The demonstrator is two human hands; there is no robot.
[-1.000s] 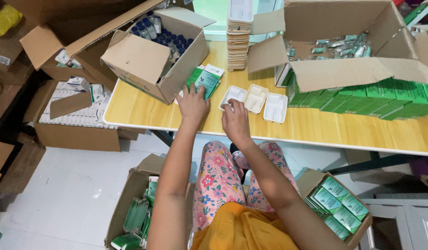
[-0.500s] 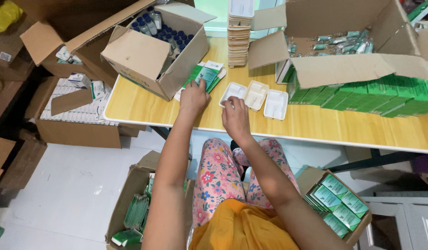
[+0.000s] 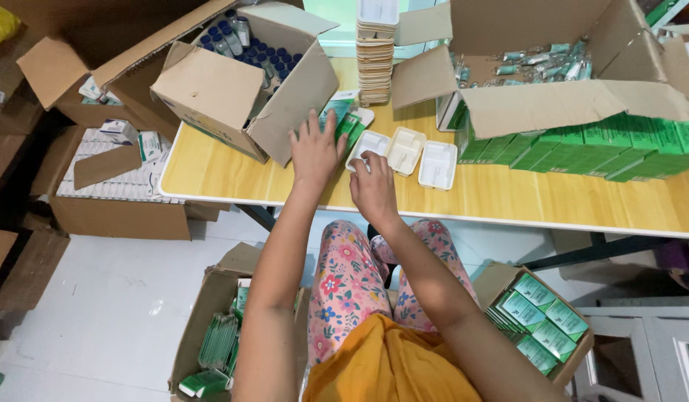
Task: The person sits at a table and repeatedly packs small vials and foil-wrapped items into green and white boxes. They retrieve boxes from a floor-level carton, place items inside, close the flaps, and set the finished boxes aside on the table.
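Head view: both hands at the trays and green packs

Head view, looking down over my knees at the yellow tabletop (image 3: 210, 167). My left hand (image 3: 314, 149) lies flat with its fingers spread wide, pressing on the flat green packs (image 3: 346, 125) that sit just beside the near corner of the cardboard box of blue-capped vials (image 3: 244, 82). It grips nothing that I can see; it only rests on top. My right hand (image 3: 372, 186) is loosely curled, its fingertips touching the near end of the leftmost of three white plastic trays (image 3: 407, 152), which lie side by side toward the middle of the tabletop. I cannot tell whether it pinches that tray or merely touches it.

Behind the trays a tall stack of empty trays (image 3: 375, 56) stands at the far edge. To the right, a large open carton of small ampoules (image 3: 553, 63) stands by rows of green cartons (image 3: 605, 145) lined along the tabletop. On the floor by my legs are two open boxes of green packs (image 3: 541, 324).

What could go wrong, as I judge it: the left hand is tight against the vial box, so a sideways push could shove the box toward the left edge. The trays are light and loose, so a careless tug could slide them into one another. A reach over them could also knock the tall stack.
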